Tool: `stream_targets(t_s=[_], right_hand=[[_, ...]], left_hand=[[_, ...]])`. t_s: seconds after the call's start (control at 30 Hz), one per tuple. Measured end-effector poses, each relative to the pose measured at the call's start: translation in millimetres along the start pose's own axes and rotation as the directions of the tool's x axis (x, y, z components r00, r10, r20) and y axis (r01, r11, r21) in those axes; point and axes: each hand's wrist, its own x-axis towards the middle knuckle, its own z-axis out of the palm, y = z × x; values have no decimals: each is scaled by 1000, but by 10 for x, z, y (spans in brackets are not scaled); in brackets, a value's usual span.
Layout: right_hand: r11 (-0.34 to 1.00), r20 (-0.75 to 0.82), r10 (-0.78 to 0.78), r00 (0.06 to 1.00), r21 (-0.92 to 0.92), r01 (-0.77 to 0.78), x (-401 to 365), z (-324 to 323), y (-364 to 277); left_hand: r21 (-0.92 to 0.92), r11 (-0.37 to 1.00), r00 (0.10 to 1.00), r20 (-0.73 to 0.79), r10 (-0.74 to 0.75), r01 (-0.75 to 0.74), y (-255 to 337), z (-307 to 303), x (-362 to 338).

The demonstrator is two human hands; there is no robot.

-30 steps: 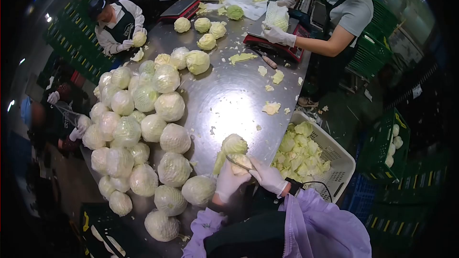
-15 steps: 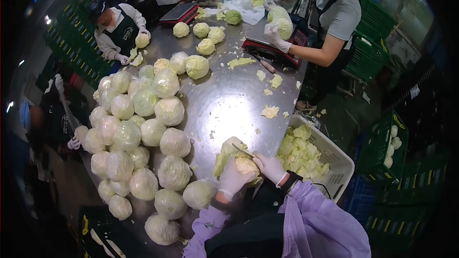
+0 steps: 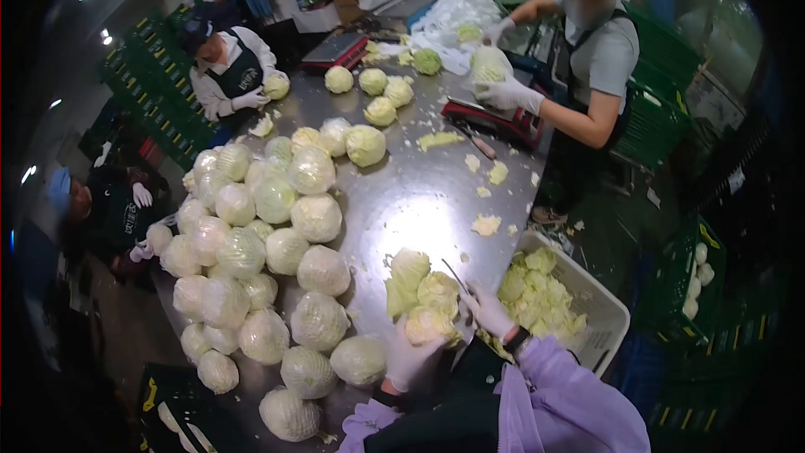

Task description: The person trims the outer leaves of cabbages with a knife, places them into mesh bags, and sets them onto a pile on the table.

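My left hand (image 3: 411,358), in a white glove, is wrapped round a pale cabbage (image 3: 429,327) at the table's near edge. My gloved right hand (image 3: 488,310) grips a knife (image 3: 455,277), its thin blade pointing up and to the left, apart from the held cabbage. Just beyond lie a trimmed yellowish cabbage (image 3: 438,292) and loose green outer leaves (image 3: 406,281). To the left is a large pile of wrapped cabbages (image 3: 317,217).
A white basket (image 3: 605,306) of leaves stands right of the metal table (image 3: 402,176). Across it, a co-worker (image 3: 605,50) holds a cabbage over a red scale (image 3: 495,117). Two more people are at the left. Another knife (image 3: 484,147) lies near the scale.
The knife has moved away from the cabbage, to the right. My left hand and the held cabbage are lower, and a trimmed cabbage now shows beyond. The whole view has shifted slightly.
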Motion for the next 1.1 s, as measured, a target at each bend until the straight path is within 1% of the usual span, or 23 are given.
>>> stream_targets(t_s=[0.03, 0.07, 0.1, 0.13, 0.17, 0.23, 0.3, 0.37, 0.47, 0.5, 0.57, 0.6, 0.63, 0.67, 0.73, 0.77, 0.87, 0.93, 0.97, 1.0, 1.03, 1.07, 1.1], right_hand=[[961, -34, -17, 999, -276, 7, -171, -5, -225], [990, 21, 48, 999, -132, -45, -249, 55, -122], [940, 83, -102, 991, -318, 124, -366, 73, -169], [821, 39, -393, 919, -435, 370, -409, 182, -1], [870, 120, -186, 975, -441, 220, -539, 187, -248], [809, 62, -329, 942, -497, 315, -501, 301, -92], [796, 78, -347, 935, -503, 337, -434, 309, -25], [793, 99, -347, 932, -500, 349, -417, 315, -69], [793, 61, -311, 949, -533, 294, -443, 318, -154], [783, 75, -323, 943, -538, 311, -434, 314, -142], [763, 66, -373, 925, -545, 347, -417, 316, -94], [759, 42, -449, 892, -508, 406, -401, 330, -88], [752, 55, -458, 887, -509, 420, -391, 329, -85], [785, 48, -400, 915, -497, 369, -390, 319, -85], [825, 19, -297, 955, -498, 267, -392, 311, -87], [823, 21, -300, 954, -500, 270, -378, 307, -64], [834, -19, -376, 926, -442, 330, -243, 298, 133], [670, 9, -636, 772, -490, 558, -178, 321, 156], [670, 10, -636, 772, -489, 558, -170, 275, 173], [892, 63, -359, 931, -272, 362, -261, 218, -104], [995, 181, -61, 982, -65, 74, -319, 184, -277], [1000, 236, 4, 972, -21, 1, -287, 121, -271], [1000, 230, 17, 973, -19, -13, -216, 108, -163]], left_hand=[[36, 999, 1000, 19, -3, 2, -41, -10, 52], [88, 995, 998, 35, -53, 50, 134, -14, 61], [137, 986, 993, 45, -107, 100, 299, -3, 56], [309, 951, 1000, -3, -27, 26, 144, 38, 62], [474, 880, 998, -38, 54, -29, -42, 90, 34], [463, 886, 993, -94, 66, -15, 28, 134, 15], [507, 861, 999, -51, -4, 29, 125, 122, 39], [500, 865, 997, -74, 8, 30, 9, 114, 53], [463, 886, 990, -105, 91, -32, -112, 150, 54], [457, 889, 987, -123, 99, -33, -117, 149, 59], [414, 909, 992, -87, 86, -43, -128, 130, 74], [411, 910, 990, -104, 94, -43, -134, 119, 84], [373, 928, 996, -83, 42, -8, -142, 116, 88], [334, 942, 998, -57, -10, 28, -151, 113, 96], [326, 945, 998, -59, -21, 40, -118, 107, 94], [320, 946, 998, -48, -34, 48, -100, 111, 88], [252, 966, 998, -52, -39, 51, -57, 81, 62], [223, 975, 999, -42, 0, 9, -205, 76, 103], [193, 981, 999, -30, 30, -24, -282, 73, 129], [193, 981, 999, -26, 23, -18, -318, 65, 149], [121, 992, 999, -20, 28, -26, -346, 58, 165], [47, 998, 999, -13, 34, -34, -371, 59, 190], [46, 999, 1000, -1, 24, -23, -411, 60, 208]])
